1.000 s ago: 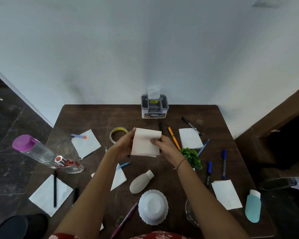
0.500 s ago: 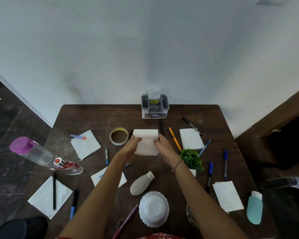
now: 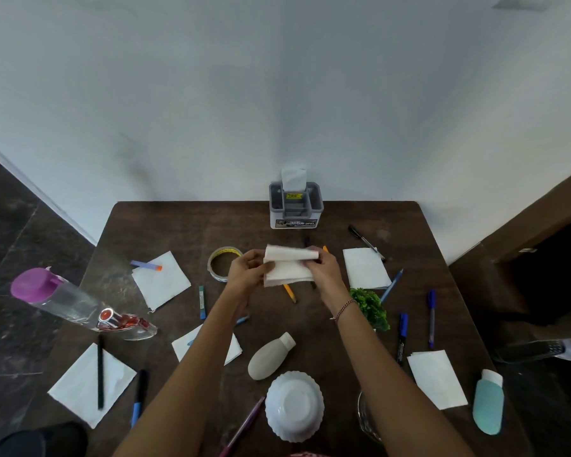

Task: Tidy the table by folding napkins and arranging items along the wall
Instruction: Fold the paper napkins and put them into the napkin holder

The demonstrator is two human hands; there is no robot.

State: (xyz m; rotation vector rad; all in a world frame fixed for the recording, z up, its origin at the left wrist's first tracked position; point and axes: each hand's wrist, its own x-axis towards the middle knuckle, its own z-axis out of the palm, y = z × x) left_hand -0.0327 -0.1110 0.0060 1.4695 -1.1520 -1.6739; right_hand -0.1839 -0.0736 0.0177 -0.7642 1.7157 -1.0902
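Head view: a white napkin is held above the middle of the brown table, in front of the grey holder that stands against the wall. The napkin's far edge is turned over toward the person, so a soft rolled fold runs from left to right along its top. Its long axis also lies left to right, parallel to the wall.

The left hand grips the napkin's left edge, with the thumb on the near face and the fingers curled behind. The right hand pinches the right end of the rolled fold between thumb and fingers.

A tape roll lies just left of the left hand. A folded napkin lies flat to the right of the right hand, and an orange pencil shows under the held napkin. A small green plant stands beside the right wrist. Nearer the person are a beige bottle on its side and an upturned white bowl.
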